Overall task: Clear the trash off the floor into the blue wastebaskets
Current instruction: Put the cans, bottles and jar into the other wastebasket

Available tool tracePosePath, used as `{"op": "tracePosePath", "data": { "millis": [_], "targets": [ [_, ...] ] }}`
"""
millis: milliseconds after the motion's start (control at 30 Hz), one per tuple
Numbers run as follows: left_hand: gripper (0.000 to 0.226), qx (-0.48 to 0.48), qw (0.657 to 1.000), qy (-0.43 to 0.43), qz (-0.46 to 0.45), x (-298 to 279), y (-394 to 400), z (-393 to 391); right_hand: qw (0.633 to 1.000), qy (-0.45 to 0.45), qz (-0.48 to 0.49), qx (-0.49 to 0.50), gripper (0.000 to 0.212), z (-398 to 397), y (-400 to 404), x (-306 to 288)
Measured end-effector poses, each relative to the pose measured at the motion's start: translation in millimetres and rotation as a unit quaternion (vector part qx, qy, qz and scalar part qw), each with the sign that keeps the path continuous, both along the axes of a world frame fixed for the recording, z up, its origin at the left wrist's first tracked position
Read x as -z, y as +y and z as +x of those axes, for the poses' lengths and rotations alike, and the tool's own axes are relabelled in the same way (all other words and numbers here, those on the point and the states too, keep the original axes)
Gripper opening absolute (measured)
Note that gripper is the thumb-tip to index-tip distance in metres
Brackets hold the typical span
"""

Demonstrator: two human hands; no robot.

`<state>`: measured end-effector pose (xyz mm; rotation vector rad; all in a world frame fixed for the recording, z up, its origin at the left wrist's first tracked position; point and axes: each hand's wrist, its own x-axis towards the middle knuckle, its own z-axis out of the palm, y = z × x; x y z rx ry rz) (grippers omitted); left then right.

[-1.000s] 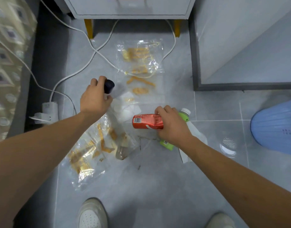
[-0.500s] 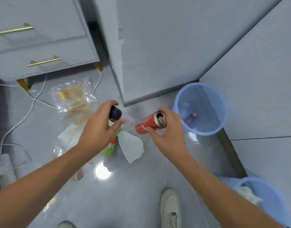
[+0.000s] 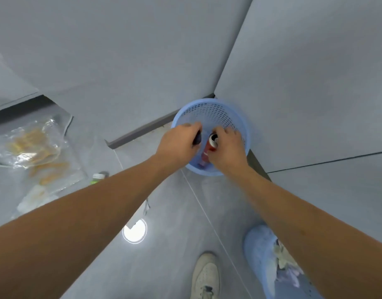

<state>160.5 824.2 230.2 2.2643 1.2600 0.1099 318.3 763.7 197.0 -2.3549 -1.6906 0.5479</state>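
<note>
Both hands are over the round blue perforated plastic wastebasket (image 3: 211, 113) tucked in the corner. The left hand (image 3: 177, 143) curls around a small dark rounded object (image 3: 197, 139), too blurred to name, while the right hand (image 3: 226, 147) grips a red aluminium drink can (image 3: 210, 145) tilted mouth-up, its body already below the rim. The drop looks due: best to let go over the basket's middle, well inside the rim, one item then the other so they don't knock together and bounce out. Crinkled clear plastic bags (image 3: 32, 145) and a green bottle with a white cap (image 3: 97, 178) wait on the grey tile floor (image 3: 175, 266).
</note>
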Motion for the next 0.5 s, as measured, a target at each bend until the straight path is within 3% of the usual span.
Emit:
{"op": "tracePosePath", "data": {
  "millis": [100, 200, 300, 400, 500],
  "targets": [
    [0.012, 0.048, 0.994, 0.096, -0.011, 27.1, 7.0, 22.6, 0.998, -0.014, -0.043, -0.047, 0.041, 11.7, 6.5, 17.7],
    [0.007, 0.084, 0.981, 0.173, -0.020, 49.8, 7.8, 40.1, 0.995, -0.029, -0.069, -0.068, 0.052, 22.2, 7.5, 33.7],
    [0.009, 0.104, 0.971, 0.209, -0.045, 67.2, 2.0, 48.7, 0.994, -0.030, -0.070, -0.074, 0.044, 27.0, 4.4, 45.0],
    [0.034, 0.101, 0.972, 0.201, -0.065, 69.0, -6.4, 47.9, 0.991, -0.039, -0.102, -0.077, 0.041, 28.5, 3.2, 42.8],
    [0.030, 0.093, 0.991, 0.094, -0.033, 52.6, -17.9, 32.1, 0.992, -0.057, -0.059, -0.091, 0.044, 18.5, -1.3, 23.8]
  ]
}}
